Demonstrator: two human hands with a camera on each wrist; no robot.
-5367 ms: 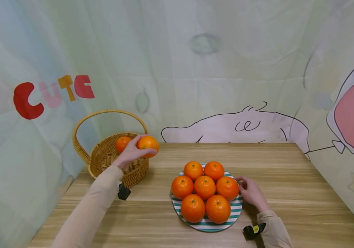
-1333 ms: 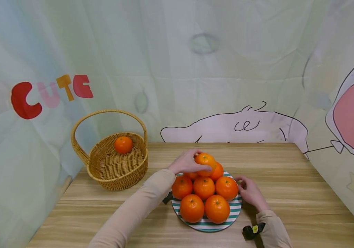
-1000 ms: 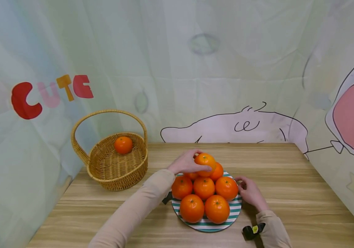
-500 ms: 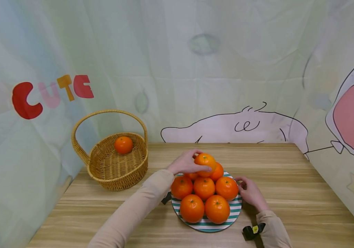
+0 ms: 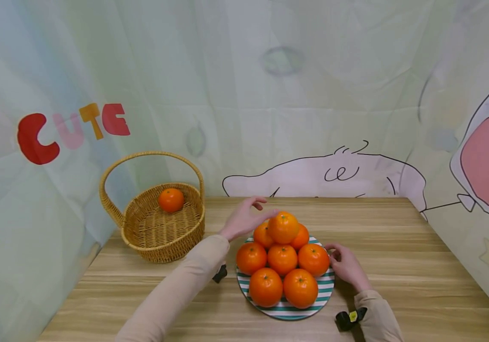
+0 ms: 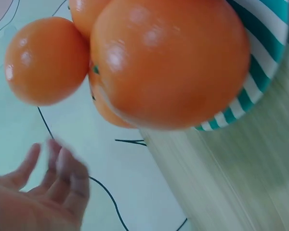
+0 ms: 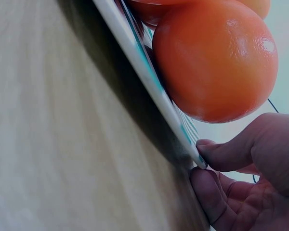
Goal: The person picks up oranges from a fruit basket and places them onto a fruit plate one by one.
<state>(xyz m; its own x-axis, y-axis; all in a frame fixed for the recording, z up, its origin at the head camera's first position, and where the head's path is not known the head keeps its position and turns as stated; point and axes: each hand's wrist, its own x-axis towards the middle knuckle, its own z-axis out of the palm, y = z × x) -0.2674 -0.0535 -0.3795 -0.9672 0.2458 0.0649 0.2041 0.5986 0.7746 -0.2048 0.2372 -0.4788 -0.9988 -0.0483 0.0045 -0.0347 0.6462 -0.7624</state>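
Observation:
A round plate (image 5: 289,314) with teal and white stripes bears several oranges in a tight cluster. One more orange (image 5: 283,228) rests on top, over the back ones. Beside it on the left, my left hand (image 5: 246,219) has its fingers spread, thumb near the fruit. In the left wrist view that hand (image 6: 50,197) is apart from the upper orange (image 6: 45,61), and nothing is in its grasp. At the plate's right edge, my right hand (image 5: 348,267) pinches the rim; the right wrist view shows thumb (image 7: 226,155) above and a finger beneath the plate edge (image 7: 156,91).
A wicker basket (image 5: 165,254) with a tall handle stands at the table's back left. Inside lies a single orange (image 5: 171,200). The wooden table (image 5: 402,247) meets a printed curtain (image 5: 244,123) at its back and sides.
The left hand carried an orange from the basket to the top of the cluster, then let go of it and drew slightly left. The right hand has stayed at the plate's rim.

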